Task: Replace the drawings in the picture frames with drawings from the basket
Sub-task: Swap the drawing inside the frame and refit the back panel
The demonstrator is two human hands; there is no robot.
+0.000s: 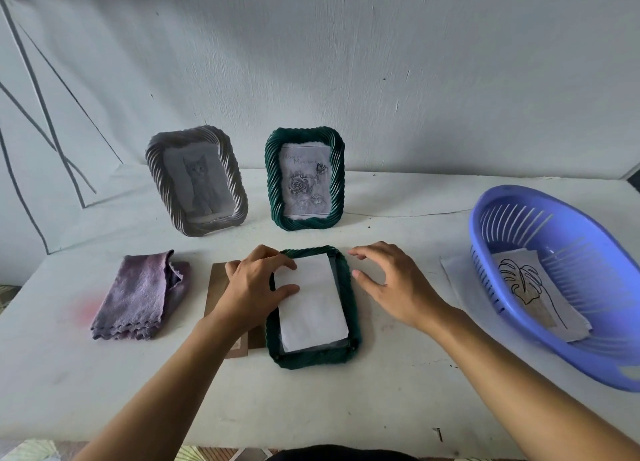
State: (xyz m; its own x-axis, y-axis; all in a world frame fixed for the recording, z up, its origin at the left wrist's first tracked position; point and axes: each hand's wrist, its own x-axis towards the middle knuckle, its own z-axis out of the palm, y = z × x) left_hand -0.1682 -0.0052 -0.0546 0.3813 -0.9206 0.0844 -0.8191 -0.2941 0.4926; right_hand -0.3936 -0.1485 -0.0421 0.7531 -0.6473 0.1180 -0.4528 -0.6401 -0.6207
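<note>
A dark green frame (351, 342) lies face down in the middle of the table with a white sheet (313, 308) resting in its back. My left hand (254, 284) lies on the frame's left edge, its thumb and fingertips touching the sheet. My right hand (388, 284) hovers just right of the frame, fingers spread, holding nothing. A brown backing board (216, 287) lies under my left hand. A blue basket (588, 353) at the right holds a leaf line drawing (526, 287). Two upright frames stand behind: a grey one (197, 180) with a cat drawing and a green one (304, 180) with roses.
A folded purple cloth (138, 296) lies at the left of the white table (311, 408). A sheet of paper (457, 277) lies partly under the basket. The wall stands close behind the upright frames.
</note>
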